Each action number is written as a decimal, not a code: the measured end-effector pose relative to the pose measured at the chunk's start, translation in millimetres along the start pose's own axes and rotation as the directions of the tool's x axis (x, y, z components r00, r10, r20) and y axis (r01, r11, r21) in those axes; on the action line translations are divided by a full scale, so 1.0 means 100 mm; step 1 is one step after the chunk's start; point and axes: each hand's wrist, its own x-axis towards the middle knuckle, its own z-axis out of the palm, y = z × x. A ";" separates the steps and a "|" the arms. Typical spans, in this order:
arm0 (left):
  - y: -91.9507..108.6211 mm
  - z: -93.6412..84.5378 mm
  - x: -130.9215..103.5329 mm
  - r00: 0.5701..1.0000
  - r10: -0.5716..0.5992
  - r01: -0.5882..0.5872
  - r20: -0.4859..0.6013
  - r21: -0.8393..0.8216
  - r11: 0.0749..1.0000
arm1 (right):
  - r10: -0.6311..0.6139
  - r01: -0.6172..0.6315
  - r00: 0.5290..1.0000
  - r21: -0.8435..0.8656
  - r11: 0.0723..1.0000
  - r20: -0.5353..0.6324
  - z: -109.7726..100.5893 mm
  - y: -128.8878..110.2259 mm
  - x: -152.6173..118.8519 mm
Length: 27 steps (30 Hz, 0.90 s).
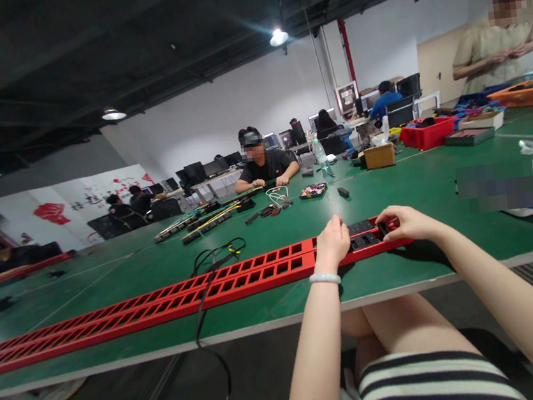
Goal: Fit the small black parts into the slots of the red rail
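A long red slotted frame (256, 278), with two rows of rectangular openings, runs along the table near its front edge. Black socket-like modules (364, 241) fill the openings near its right end. My left hand (333, 244), with a pale bangle at the wrist, is closed over the frame just left of those modules; its fingertips are partly hidden. At the right end, my right hand (406, 222) pinches a small black piece (384, 230) between thumb and fingers, against the frame. A black cable (202, 307) lies across the frame and hangs over the table edge.
Beyond the frame on the green table (390, 189) lie a small black block (343, 192), a tray of small parts (313, 191), and wired black strips (206, 226). A bottle (320, 154) and a red bin (427, 134) stand farther back. A person (267, 164) sits opposite.
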 end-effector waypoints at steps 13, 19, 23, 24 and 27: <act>0.01 0.01 0.00 1.000 -0.001 -0.001 0.026 0.056 0.998 | -0.003 0.013 0.997 -0.147 0.989 0.073 -0.06 -0.04 0.00; 0.02 0.01 0.00 1.000 -0.004 0.002 0.031 0.087 0.996 | 0.012 0.010 0.994 -0.193 0.981 0.111 -0.09 -0.09 0.00; 0.01 0.02 0.00 1.000 0.009 -0.011 0.024 0.079 0.997 | 0.012 0.010 0.993 -0.188 0.982 0.117 -0.09 -0.09 0.00; 0.01 0.02 0.00 1.000 0.013 -0.014 0.023 0.077 0.997 | 0.012 0.010 0.993 -0.187 0.982 0.118 -0.09 -0.09 0.00; 0.01 0.02 0.00 1.000 0.014 -0.016 0.023 0.076 0.997 | 0.013 0.011 0.992 -0.185 0.983 0.125 -0.10 -0.10 0.00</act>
